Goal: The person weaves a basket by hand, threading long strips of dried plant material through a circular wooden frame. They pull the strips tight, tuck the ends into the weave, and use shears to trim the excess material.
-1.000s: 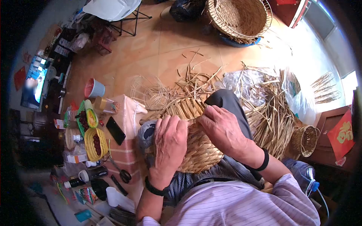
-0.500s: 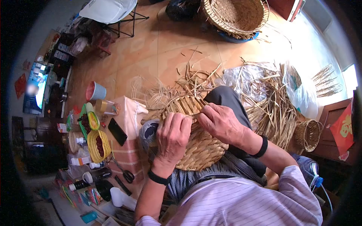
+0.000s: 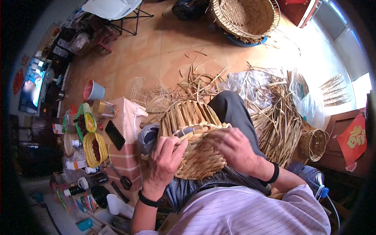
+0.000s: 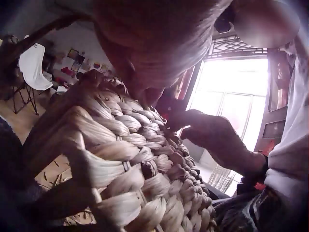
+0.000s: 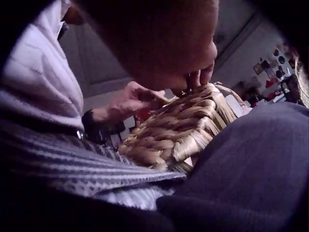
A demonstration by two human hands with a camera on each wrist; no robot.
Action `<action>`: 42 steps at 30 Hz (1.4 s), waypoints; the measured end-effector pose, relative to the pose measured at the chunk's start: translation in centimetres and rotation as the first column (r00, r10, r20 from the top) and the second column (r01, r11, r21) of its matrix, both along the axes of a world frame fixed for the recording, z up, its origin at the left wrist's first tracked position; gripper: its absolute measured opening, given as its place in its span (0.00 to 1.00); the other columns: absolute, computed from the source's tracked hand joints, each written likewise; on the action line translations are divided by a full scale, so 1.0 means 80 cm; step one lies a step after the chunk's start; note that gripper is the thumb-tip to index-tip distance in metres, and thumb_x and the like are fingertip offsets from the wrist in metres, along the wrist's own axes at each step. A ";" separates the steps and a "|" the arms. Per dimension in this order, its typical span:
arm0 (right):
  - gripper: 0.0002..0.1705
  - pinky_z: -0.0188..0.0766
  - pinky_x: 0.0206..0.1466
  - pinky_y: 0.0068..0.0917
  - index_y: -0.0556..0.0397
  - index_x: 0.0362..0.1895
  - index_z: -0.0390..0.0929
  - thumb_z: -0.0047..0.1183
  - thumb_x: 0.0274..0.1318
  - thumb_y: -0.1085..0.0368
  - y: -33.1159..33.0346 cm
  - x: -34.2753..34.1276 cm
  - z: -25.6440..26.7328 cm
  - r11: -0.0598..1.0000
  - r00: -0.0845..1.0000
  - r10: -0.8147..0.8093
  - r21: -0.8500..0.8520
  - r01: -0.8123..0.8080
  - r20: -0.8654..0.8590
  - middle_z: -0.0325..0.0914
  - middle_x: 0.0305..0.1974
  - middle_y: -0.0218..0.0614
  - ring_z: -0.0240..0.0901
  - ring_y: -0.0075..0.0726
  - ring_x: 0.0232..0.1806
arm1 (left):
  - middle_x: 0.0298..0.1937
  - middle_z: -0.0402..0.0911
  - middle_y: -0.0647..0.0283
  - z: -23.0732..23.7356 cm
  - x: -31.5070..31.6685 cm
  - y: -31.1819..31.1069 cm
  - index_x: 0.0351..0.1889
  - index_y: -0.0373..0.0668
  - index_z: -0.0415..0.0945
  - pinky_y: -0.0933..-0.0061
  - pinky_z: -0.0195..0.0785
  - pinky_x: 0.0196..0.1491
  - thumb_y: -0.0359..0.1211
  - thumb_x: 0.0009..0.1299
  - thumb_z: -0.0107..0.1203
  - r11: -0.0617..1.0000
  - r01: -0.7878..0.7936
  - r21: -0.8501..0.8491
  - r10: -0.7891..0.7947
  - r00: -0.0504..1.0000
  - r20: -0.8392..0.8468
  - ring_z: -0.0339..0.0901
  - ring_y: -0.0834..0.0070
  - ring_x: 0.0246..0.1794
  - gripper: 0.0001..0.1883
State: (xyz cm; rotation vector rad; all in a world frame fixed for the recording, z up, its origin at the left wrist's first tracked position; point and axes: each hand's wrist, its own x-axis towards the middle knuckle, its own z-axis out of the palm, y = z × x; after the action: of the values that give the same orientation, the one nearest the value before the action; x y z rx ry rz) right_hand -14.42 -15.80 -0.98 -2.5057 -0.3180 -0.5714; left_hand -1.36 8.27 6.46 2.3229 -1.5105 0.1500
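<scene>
While the half-woven basket [image 3: 199,162] is resting on my lap, its loose strips [image 3: 188,115] are fanning out from the far side. My left hand [image 3: 164,160] is bending its fingers at the near edge, thumb and forefinger pinching a strand [image 3: 189,134]. My right hand [image 3: 232,150] is hovering close over the weave in the head view, its fingers bent and blurred; the right wrist view is showing its fingertips touching the edge, but I cannot tell whether they are gripping anything. Just beyond my knee, a heap of dry straw [image 3: 278,125] is spreading to the right, with a small basket [image 3: 313,145] standing beside it. To my left, a phone [image 3: 115,135], a yellow basket [image 3: 95,149] and scissors [image 3: 125,182] are lying near one another. Farther ahead, a big basket [image 3: 248,17] is sitting on a blue basin [image 3: 244,42].
</scene>
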 end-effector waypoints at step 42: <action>0.16 0.78 0.47 0.49 0.54 0.37 0.80 0.74 0.54 0.60 0.091 0.140 0.053 0.901 0.896 0.424 0.157 -0.404 -0.130 0.77 0.35 0.44 0.77 0.57 0.42 | 0.40 0.88 0.59 0.045 -0.052 0.202 0.46 0.42 0.88 0.58 0.79 0.46 0.31 0.67 0.77 0.782 -0.619 -0.070 0.579 0.763 -0.287 0.87 0.56 0.43 0.13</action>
State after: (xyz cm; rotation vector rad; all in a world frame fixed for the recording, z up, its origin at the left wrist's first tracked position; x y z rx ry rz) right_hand -3.20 -8.52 3.28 -2.2470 -0.7095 -0.2058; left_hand -5.55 24.40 10.02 2.4936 -0.5612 0.1264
